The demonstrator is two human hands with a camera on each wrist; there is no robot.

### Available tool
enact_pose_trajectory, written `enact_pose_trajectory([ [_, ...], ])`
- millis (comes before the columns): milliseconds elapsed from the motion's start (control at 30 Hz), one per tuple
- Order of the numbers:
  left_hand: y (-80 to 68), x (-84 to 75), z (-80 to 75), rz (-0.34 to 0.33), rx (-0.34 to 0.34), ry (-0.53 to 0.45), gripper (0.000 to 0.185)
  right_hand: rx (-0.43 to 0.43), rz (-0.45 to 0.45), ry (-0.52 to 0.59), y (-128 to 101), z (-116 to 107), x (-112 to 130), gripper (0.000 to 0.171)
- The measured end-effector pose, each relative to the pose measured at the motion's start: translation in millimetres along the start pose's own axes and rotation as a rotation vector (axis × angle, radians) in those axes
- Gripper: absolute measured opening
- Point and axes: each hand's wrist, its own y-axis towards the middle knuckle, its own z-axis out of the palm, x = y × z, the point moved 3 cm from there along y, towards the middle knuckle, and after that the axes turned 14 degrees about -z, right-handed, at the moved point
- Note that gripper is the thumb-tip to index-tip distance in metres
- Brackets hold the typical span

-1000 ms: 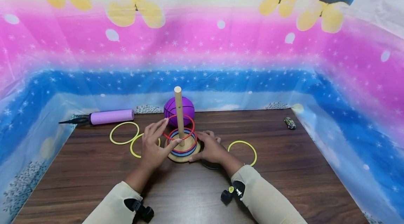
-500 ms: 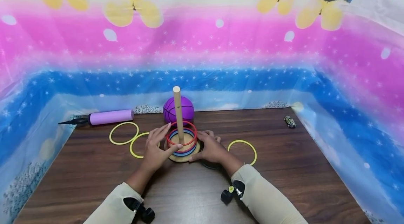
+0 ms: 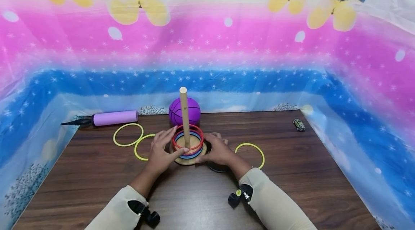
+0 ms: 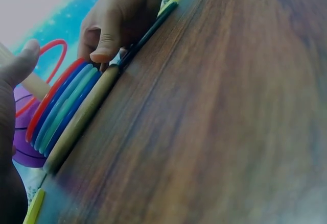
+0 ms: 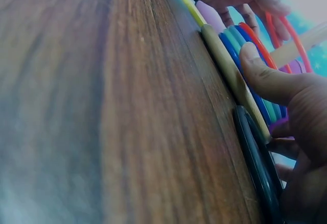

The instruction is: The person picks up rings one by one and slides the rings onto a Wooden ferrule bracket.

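Observation:
A wooden peg (image 3: pixel 184 113) stands on a round wooden base (image 3: pixel 184 160) with several coloured rings stacked on it. My left hand (image 3: pixel 160 150) holds the top red ring (image 3: pixel 198 144) between thumb and fingertips, just over the stack; its far side (image 4: pixel 55 48) still sits slightly raised. My right hand (image 3: pixel 217 149) grips the base's right rim, thumb (image 5: pixel 265 76) on the edge. A dark ring (image 5: pixel 255 157) lies on the table under that hand.
Two yellow rings (image 3: pixel 128 135) (image 3: pixel 140 147) lie left of the base and one yellow ring (image 3: pixel 250 154) to its right. A purple ball (image 3: pixel 191 109) sits behind the peg, a purple pump (image 3: pixel 111 118) at the back left, a toy car (image 3: pixel 298 124) at the back right.
My left hand has lowered the tilted red ring down the peg until it is almost flat on the stack. My right hand has stayed on the base.

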Motion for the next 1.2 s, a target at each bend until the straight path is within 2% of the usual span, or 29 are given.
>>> enact_pose_trajectory([
  [267,1.1,2.3,2.1,-0.02,0.021,0.02,0.087,0.015,0.013,-0.015,0.4,0.5,-2.0,0.098],
  [1200,-0.9,4.5,3.4,0.007,0.032,0.089,0.083,0.008,0.015,-0.023,1.3,2.4,-5.5,0.1],
])
